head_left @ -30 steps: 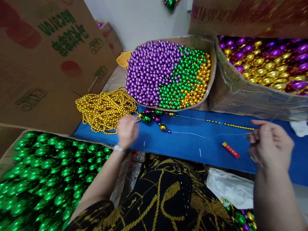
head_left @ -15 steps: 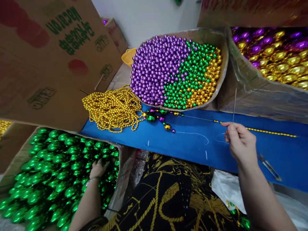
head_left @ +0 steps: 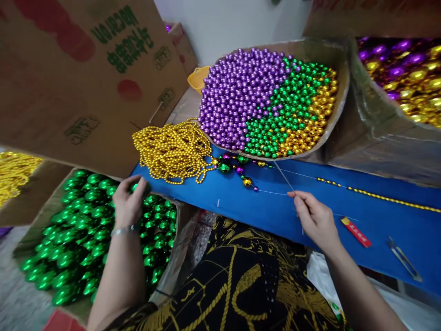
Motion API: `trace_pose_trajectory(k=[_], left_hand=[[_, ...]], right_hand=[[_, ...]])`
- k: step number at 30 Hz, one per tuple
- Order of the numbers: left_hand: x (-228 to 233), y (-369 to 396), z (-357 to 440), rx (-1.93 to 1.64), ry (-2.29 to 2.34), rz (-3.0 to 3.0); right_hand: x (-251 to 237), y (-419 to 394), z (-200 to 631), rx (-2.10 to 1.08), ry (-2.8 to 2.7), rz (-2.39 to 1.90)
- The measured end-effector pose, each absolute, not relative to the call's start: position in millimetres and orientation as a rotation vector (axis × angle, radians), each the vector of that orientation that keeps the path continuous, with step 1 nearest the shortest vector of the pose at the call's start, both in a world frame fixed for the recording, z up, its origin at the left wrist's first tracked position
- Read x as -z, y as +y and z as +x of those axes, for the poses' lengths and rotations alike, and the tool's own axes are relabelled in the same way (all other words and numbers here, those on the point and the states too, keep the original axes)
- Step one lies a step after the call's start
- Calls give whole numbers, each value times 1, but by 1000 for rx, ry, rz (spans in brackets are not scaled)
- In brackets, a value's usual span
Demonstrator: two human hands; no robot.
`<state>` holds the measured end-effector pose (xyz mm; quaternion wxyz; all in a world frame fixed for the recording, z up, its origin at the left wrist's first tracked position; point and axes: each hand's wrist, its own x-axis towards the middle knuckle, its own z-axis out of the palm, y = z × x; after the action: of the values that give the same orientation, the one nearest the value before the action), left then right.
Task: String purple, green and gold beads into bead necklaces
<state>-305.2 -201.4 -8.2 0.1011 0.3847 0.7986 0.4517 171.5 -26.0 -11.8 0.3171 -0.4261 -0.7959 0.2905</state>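
Observation:
My left hand [head_left: 128,202] is raised over the box of large shiny green beads [head_left: 65,257]. Its fingers are curled round a green bead [head_left: 146,187], partly hidden by them. Over the blue table strip, my right hand [head_left: 315,220] pinches a long thin needle [head_left: 284,176] that points up and left toward the bead tray. Thread runs close to this hand. To its left lies a strung cluster of green, purple and gold beads, with a large green bead [head_left: 223,167] and a gold bead [head_left: 247,182] in it.
A cardboard tray [head_left: 339,115] of small purple, green and gold beads stands behind the strip. Gold bead strands [head_left: 172,151] lie left of it. Farther right are a strand of small gold beads [head_left: 389,199], a red packet [head_left: 356,232] and thread snips [head_left: 404,259]. A large carton [head_left: 79,92] rises at left.
My left hand has come up out of the green beads with one in its fingers. My right hand has moved left and lower, tipping the needle leftward. The red packet is now uncovered.

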Motion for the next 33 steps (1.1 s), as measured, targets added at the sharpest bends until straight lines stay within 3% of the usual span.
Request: trace_pose_trajectory(k=[2, 5, 9, 25, 33], left_hand=[[-19, -143, -259, -1691, 1940, 972], [-33, -74, -190, -1558, 1306, 950], [-23, -33, -130, -1353, 989, 986], [-16, -9, -81, -1358, 890, 833], [-28, -10, -123, -1442, 1012, 906]], right_hand=[[12, -32, 160, -690, -2165, -977], [13, -40, 150, -604, -2208, -824], [15, -44, 155, -495, -2191, -845], [17, -51, 175, -384, -2151, -1005], [16, -43, 178, -349, -2113, -1040]])
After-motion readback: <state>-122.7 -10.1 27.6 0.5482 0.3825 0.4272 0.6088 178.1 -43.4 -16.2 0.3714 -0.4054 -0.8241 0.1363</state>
